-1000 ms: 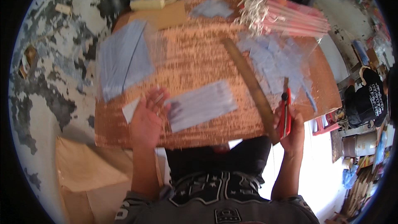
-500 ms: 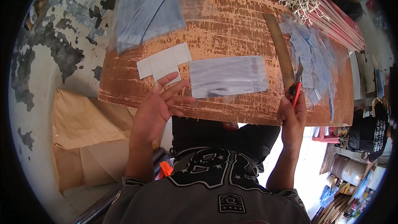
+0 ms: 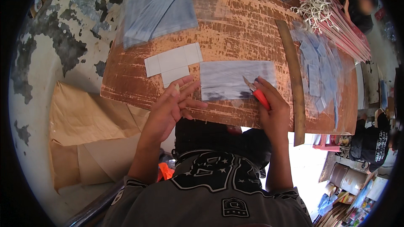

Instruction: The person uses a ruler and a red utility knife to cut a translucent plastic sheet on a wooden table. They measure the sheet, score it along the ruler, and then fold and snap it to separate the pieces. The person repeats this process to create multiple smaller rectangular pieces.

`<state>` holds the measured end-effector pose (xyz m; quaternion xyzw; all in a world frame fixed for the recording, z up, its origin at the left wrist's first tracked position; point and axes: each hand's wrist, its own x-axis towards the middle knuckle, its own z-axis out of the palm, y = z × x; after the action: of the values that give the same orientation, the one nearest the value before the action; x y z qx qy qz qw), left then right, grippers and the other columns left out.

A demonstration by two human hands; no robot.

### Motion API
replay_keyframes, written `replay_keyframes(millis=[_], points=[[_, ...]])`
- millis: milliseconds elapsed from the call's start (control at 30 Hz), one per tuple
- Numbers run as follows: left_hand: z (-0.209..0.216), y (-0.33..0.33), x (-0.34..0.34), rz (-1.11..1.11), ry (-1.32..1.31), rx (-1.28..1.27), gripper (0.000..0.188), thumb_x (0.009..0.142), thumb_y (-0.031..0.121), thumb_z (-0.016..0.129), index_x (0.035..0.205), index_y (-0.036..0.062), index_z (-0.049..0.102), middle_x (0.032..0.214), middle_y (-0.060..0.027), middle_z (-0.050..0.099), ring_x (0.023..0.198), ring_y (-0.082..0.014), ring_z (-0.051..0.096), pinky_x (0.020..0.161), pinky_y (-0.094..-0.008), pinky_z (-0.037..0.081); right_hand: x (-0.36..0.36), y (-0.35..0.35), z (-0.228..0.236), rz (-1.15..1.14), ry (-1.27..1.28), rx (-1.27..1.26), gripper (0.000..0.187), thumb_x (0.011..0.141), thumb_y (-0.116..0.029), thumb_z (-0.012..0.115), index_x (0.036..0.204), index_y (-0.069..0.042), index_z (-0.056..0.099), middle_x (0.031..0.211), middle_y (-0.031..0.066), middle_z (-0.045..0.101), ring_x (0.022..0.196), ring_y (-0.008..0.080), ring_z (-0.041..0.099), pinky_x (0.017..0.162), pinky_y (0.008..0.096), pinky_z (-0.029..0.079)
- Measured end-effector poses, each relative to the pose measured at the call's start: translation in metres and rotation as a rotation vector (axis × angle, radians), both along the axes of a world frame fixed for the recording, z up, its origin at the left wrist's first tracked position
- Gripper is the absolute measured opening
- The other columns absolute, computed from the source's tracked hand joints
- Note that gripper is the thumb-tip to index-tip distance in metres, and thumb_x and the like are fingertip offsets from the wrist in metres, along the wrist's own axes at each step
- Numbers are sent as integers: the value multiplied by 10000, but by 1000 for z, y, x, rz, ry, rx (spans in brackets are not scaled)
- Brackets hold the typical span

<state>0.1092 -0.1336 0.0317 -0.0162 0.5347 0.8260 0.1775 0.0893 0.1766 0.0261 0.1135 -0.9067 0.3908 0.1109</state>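
Note:
In my right hand [image 3: 274,110] is a red utility knife [image 3: 260,98], its blade pointing up and left over a stack of clear plastic sheets [image 3: 235,75]. My left hand [image 3: 171,108] has its fingers spread, palm partly turned up, just left of that stack and below a white card template [image 3: 173,62]. The card has a T-like outline with ruled lines, and its lower tab lies near my left fingertips. A long, worn flat ruler [image 3: 290,71] lies to the right of my right hand, its near end jutting past the table edge.
Large plastic sheets [image 3: 162,10] lie at the far left of the worn brown table [image 3: 235,25]. Small cut plastic pieces [image 3: 317,65] are heaped at the right. Behind them are red sticks with white cords [image 3: 315,10]. Brown paper [image 3: 84,117] stands by the left wall. Other people are at the right.
My right hand has moved left with the knife, from beside the ruler to over the plastic stack. The ruler has shifted toward me, past the table edge. My left hand stays spread.

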Motion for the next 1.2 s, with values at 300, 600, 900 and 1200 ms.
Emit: replay_keyframes(millis=[300,600,900,1200], points=[[3,1,3,-68,66,-106,749,1141,481,451,1672,-4,244,1696,-255,404,1229,-308,712,838,-291,548,-1,-5,-3,12,-7,63,520,826,78,699,1310,-103,758,1412,94,720,1186,331,741,979,403,616],[6,3,1,-22,30,-107,702,1143,477,446,1653,19,297,1679,-227,442,1201,-282,714,816,-280,515,1,2,-5,-29,20,-38,450,876,70,690,1315,-22,729,1434,184,692,1289,371,691,1041,426,575],[5,7,0,-9,82,-175,658,1142,417,451,1644,11,323,1676,-244,446,1162,-275,743,716,-240,491,-7,22,-2,-337,-87,-282,287,1053,-92,677,1300,53,703,1221,185,754,1113,250,728,961,350,567],[9,6,0,-2,47,-149,657,1137,366,481,1654,-1,307,1675,-248,444,1160,-281,744,711,-232,510,-7,22,2,-329,-144,-427,329,1082,-148,674,1341,53,695,1126,105,777,1039,150,710,932,318,558]])
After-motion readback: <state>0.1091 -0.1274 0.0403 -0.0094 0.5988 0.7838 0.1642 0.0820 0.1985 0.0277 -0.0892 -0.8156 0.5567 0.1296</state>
